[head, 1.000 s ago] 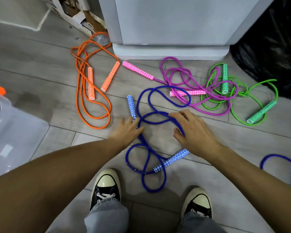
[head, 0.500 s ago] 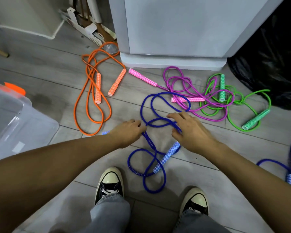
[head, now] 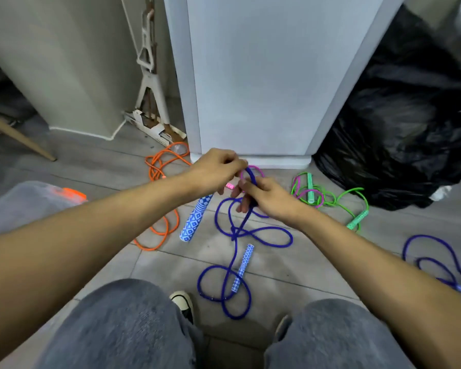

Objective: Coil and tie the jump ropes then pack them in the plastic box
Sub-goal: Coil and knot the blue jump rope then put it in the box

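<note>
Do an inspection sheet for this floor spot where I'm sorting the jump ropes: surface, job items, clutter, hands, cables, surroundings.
Surface: grey plank floor, ropes spread loose on it.
Job's things: blue jump rope partly lifted, upper handle hanging, lower handle on the floor; orange rope and second blue rope uncoiled; green rope and purple rope tangled together; plastic box at left, contents unclear.
Clutter: black bag, torn cardboard.
Hands: left hand and right hand both grip the blue jump rope.
Cables: nothing seen.
Surroundings: white cabinet, mop frame leaning beside it.
</note>
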Motion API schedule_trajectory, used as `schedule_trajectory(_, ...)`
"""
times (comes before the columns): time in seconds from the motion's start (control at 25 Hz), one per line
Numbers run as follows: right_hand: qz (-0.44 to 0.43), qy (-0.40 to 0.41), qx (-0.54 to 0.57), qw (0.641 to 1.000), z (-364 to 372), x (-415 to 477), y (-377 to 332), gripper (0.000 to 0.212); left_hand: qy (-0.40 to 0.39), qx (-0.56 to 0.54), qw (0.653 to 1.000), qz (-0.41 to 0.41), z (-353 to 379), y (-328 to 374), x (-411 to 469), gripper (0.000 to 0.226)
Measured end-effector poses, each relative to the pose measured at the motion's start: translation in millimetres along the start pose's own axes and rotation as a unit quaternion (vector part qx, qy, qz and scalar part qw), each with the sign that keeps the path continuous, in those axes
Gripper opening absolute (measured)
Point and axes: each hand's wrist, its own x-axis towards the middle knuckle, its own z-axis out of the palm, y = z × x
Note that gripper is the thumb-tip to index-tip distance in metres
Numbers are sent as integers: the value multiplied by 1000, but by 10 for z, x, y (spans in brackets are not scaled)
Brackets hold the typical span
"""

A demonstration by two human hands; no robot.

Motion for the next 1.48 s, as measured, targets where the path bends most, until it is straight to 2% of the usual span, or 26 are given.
schedule_trajectory(0.16,-16,57,27,998,-240,-273,-512,32,83,-9,995,55,-264,498,-237,35)
schedule_trajectory(0.36,-19,100,-51,993,-771,-589,-953,30,180,-114,975,54,-581,702,-428,34)
schedule_trajectory(0.44,-15,157,-23,987,-869,-701,-1042,31,150,-136,979,37,-556,673,-522,32)
schedule_trajectory(0.56,-19,193,104,976,-775,-779,-1285,26,41,-183,982,0,-406,759,-635,35)
schedule_trajectory(0.68,-71,233,121,962,-672,-779,-1416,30,20,-172,984,29,-310,901,-640,35)
schedule_trajectory(0.88,-144,234,31,961,-700,-778,-1324,27,79,-270,958,50,-243,990,-540,33)
schedule_trajectory(0.96,-155,241,-8,958,-799,-751,-1248,23,132,-244,960,45,-284,957,-424,35)
schedule_trajectory(1.08,-125,227,-76,963,-943,-748,-1080,24,233,-189,954,27,-398,775,-281,34)
schedule_trajectory(1.2,-99,225,-76,966,-1048,-750,-1002,35,279,-217,935,-11,-486,669,-246,33)
schedule_trajectory(1.28,-102,234,-24,967,-1052,-719,-1026,36,259,-291,919,-54,-475,710,-253,32)
schedule_trajectory(1.36,-115,241,24,963,-940,-689,-1097,34,203,-369,903,-88,-407,817,-288,32)
schedule_trajectory(1.48,-133,237,68,960,-628,-680,-1244,19,141,-370,915,-76,-274,949,-364,35)
